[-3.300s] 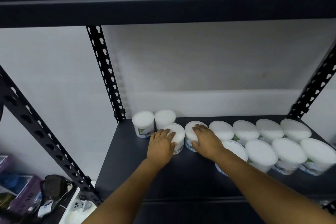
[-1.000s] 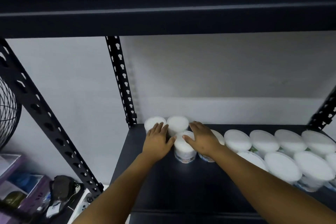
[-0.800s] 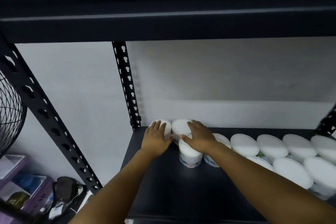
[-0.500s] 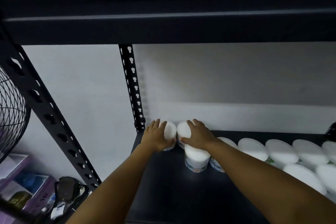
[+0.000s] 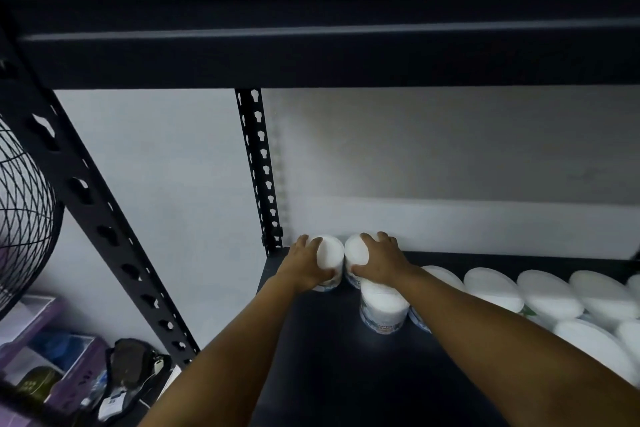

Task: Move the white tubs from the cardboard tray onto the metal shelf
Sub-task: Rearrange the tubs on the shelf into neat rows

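Note:
Two white tubs stand side by side at the back left corner of the dark metal shelf. My left hand grips the left tub, fingers over its lid and thumb at its front. My right hand grips the right tub the same way. A third white tub with a blue label stands just in front of my right wrist. Several more white tubs run in rows along the shelf to the right. The cardboard tray is out of view.
A perforated black upright stands at the back left corner, another slants across the left foreground. The shelf above hangs low overhead. A wire fan guard and purple boxes sit lower left. A white wall lies behind.
Both hands have reached further back, from the front tubs to the two tubs in the rear corner, and now wrap round them. The view has swung left.

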